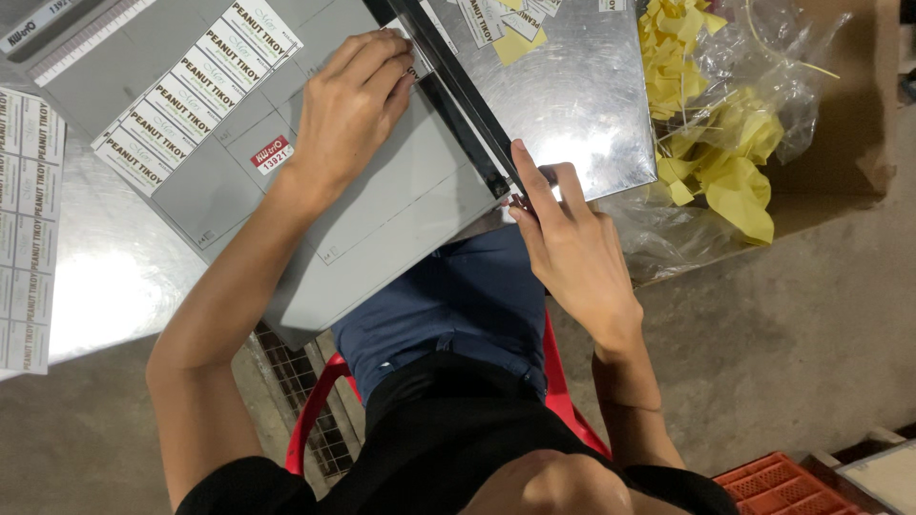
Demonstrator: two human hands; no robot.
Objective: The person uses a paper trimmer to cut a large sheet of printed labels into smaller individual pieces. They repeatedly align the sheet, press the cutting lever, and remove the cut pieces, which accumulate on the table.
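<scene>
Bare grey cutter board (382, 215) lies open below the left hand (348, 114); the black blade arm (458, 91) bars the way rightward, and label strips (196, 91) crowd the board's far-left part.

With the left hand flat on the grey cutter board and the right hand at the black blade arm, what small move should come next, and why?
Probably press the black blade arm fully down with the right hand. That hand grips its near end, while the left hand lies flat against the arm on the grey paper cutter board, fingers over a white label strip. Whether the strip is cut through is hidden.
</scene>
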